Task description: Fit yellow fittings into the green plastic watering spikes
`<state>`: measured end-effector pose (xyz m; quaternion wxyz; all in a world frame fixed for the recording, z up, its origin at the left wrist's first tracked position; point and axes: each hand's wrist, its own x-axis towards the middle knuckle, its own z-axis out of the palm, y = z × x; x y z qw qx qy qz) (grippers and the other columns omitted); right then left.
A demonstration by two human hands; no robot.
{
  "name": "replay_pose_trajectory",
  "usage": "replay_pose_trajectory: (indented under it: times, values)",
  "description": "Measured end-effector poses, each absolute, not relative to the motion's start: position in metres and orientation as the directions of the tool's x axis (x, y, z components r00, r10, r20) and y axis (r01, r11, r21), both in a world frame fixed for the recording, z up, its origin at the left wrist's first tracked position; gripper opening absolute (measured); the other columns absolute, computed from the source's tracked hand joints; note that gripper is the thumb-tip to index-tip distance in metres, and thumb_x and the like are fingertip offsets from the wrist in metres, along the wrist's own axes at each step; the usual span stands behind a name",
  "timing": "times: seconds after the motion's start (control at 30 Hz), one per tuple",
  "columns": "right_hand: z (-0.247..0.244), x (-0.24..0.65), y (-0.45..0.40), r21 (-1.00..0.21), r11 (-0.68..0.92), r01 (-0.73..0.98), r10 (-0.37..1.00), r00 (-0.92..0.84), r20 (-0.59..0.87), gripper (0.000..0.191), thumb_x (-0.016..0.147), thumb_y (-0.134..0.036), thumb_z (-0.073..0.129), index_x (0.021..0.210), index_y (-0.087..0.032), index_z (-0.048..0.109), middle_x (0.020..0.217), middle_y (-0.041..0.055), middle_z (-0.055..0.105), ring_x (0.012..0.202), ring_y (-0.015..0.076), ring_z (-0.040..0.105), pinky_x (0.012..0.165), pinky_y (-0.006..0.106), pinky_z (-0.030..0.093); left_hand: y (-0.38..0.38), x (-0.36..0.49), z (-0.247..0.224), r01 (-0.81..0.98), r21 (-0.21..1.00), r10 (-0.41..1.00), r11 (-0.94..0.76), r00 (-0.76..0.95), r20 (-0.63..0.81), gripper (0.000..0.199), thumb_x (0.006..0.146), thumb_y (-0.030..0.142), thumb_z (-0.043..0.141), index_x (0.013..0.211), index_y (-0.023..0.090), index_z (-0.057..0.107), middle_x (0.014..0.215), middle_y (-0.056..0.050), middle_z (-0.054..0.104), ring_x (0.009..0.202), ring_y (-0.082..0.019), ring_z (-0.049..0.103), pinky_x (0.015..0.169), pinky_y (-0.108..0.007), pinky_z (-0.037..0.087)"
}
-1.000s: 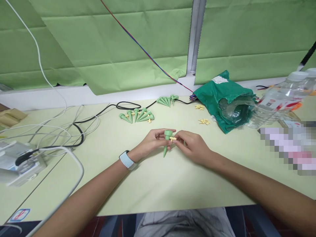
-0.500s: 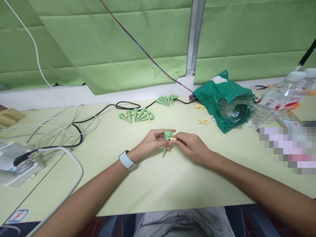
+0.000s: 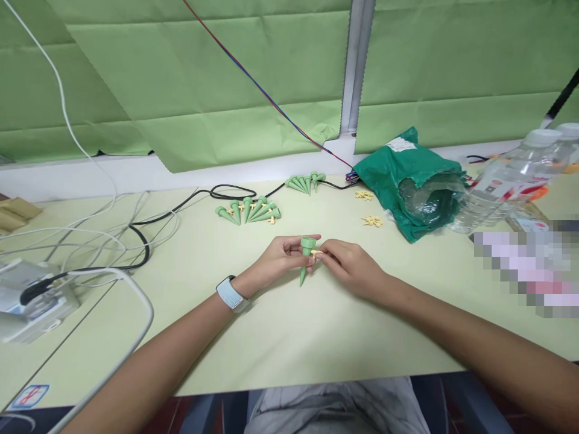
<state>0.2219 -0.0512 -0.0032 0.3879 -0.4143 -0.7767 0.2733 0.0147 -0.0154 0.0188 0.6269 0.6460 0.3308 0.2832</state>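
Note:
My left hand [image 3: 283, 258] is closed around a green plastic watering spike [image 3: 308, 243], held tip down with its wide cap uppermost. At the spike's side, my right hand [image 3: 344, 259] pinches a small yellow valve [image 3: 316, 253] that touches the spike; how deep it sits I cannot tell. Farther back lies a group of green spikes with yellow valves [image 3: 246, 211]. Behind these is a second bunch of green spikes [image 3: 302, 182]. Two small heaps of yellow valves, a far heap [image 3: 363, 195] and a near heap [image 3: 372, 222], lie beyond my right hand.
A torn green plastic bag [image 3: 407, 181] lies at the back right, beside clear plastic bottles [image 3: 502, 181]. Tangled white and black cables [image 3: 140, 241] and a power strip [image 3: 36, 301] occupy the left side. Green paper [image 3: 217, 78] covers the wall behind the table [image 3: 253, 343].
The spike has turned slightly toward upright in my left hand. My right hand's fingers have shifted a little on the yellow valve. The things on the table stay put.

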Motion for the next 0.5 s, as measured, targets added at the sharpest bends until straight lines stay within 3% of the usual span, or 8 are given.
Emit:
replay_pose_trajectory:
  times: [0.07,0.13,0.23,0.3,0.33,0.4,0.5]
  values:
    - [-0.0033,0.2211,-0.0505,-0.844,0.399,0.358,0.895,-0.352,0.274,0.028,0.099,-0.039,0.049,0.08,-0.02,0.059,0.075,0.0023,0.063,0.063,0.0146,0.057,0.06,0.027,0.042,-0.0159,0.0145,0.0189,0.079,0.997,0.779,-0.001,0.625,-0.049,0.059,0.084,0.026,0.075,0.138,0.011,0.06,0.081,-0.006,0.069,0.076,-0.018,0.064,0.076,-0.034,0.05]
    - [-0.0047,0.219,-0.0481,-0.976,0.137,0.172,0.933,-0.354,0.069,0.033,0.097,-0.044,0.051,0.077,-0.019,0.057,0.064,-0.0013,0.056,0.048,0.0115,0.05,0.049,0.025,0.037,-0.0156,0.0135,0.0181,0.083,0.997,0.775,-0.005,0.63,-0.049,0.059,0.084,0.026,0.075,0.139,0.012,0.059,0.082,-0.006,0.069,0.076,-0.018,0.064,0.075,-0.033,0.05]
    - [-0.0065,0.2171,-0.0443,-0.979,-0.196,-0.058,0.895,-0.418,-0.154,0.034,0.092,-0.047,0.057,0.075,-0.017,0.058,0.056,-0.0042,0.049,0.039,0.0081,0.041,0.041,0.023,0.029,-0.0147,0.0125,0.0168,0.097,0.995,0.767,-0.003,0.639,-0.059,0.058,0.083,0.025,0.075,0.138,0.013,0.06,0.084,-0.006,0.069,0.078,-0.018,0.065,0.076,-0.033,0.05]
    - [-0.006,0.218,-0.0437,-0.967,-0.246,-0.063,0.871,-0.452,-0.192,0.034,0.092,-0.047,0.057,0.078,-0.016,0.059,0.057,-0.0035,0.051,0.039,0.0085,0.042,0.041,0.023,0.03,-0.0147,0.0132,0.0172,0.091,0.996,0.766,0.003,0.64,-0.061,0.057,0.082,0.024,0.076,0.137,0.013,0.061,0.087,-0.007,0.069,0.078,-0.018,0.065,0.076,-0.032,0.05]
    - [-0.0052,0.2191,-0.0442,-0.979,-0.205,-0.022,0.878,-0.447,-0.174,0.034,0.093,-0.047,0.055,0.079,-0.016,0.059,0.058,-0.0028,0.052,0.04,0.0095,0.045,0.042,0.024,0.032,-0.0149,0.0139,0.0178,0.08,0.997,0.767,0.007,0.639,-0.057,0.056,0.082,0.024,0.076,0.136,0.012,0.062,0.088,-0.007,0.069,0.077,-0.017,0.064,0.076,-0.032,0.05]
    - [-0.0026,0.222,-0.0463,-0.99,0.038,0.137,0.917,-0.398,-0.02,0.033,0.096,-0.046,0.052,0.08,-0.018,0.059,0.062,-0.0007,0.057,0.047,0.0121,0.051,0.048,0.026,0.037,-0.0159,0.0156,0.0195,0.054,0.998,0.77,0.012,0.636,-0.044,0.054,0.083,0.024,0.076,0.134,0.012,0.063,0.088,-0.007,0.068,0.076,-0.016,0.062,0.074,-0.032,0.049]
    - [0.0017,0.2257,-0.0503,-0.782,0.481,0.397,0.857,-0.401,0.324,0.023,0.098,-0.034,0.051,0.084,-0.018,0.061,0.077,0.0035,0.064,0.068,0.0153,0.058,0.064,0.028,0.042,-0.0174,0.017,0.0212,0.04,0.999,0.766,0.018,0.642,-0.04,0.053,0.083,0.024,0.076,0.133,0.011,0.063,0.084,-0.006,0.067,0.076,-0.017,0.062,0.073,-0.032,0.049]
